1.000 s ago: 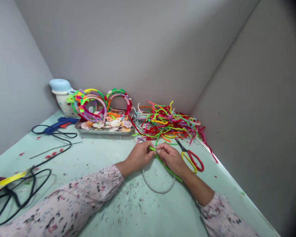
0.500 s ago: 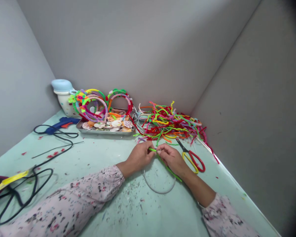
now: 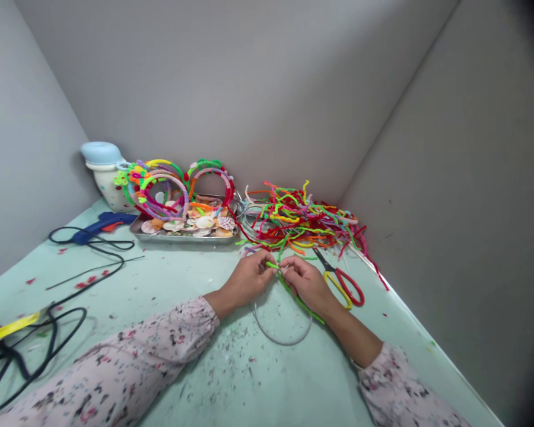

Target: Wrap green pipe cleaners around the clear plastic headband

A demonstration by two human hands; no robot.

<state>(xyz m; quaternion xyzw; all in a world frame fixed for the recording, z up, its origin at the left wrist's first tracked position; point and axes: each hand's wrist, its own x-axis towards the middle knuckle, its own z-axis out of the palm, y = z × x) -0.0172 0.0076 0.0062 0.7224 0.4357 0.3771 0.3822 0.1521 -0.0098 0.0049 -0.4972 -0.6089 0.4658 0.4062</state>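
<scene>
My left hand [image 3: 249,277] is closed, thumb and fingertips pinching a bright green pipe cleaner [image 3: 306,306]. Opposite it, almost touching, my right hand [image 3: 308,284] pinches close to the same spot, and the loose green tail runs out beneath it towards the wrist. A thin grey headband hoop [image 3: 281,342] curves below both hands, its upper ends hidden by the fingers. Just right of my right hand lie scissors [image 3: 343,284] with one red and one yellow handle.
Behind the hands is a tangled pile of coloured pipe cleaners [image 3: 293,216]. A metal tray [image 3: 184,239] holds shells, with wrapped headbands [image 3: 162,193] standing on it. Further left are a blue glue gun [image 3: 95,228], a black cord [image 3: 109,277] and a white jar [image 3: 111,187] with blue lid.
The whole view has shifted slightly, so everything sits a little further left. Both hands keep their pinch at the green pipe cleaner, with only small finger movement.
</scene>
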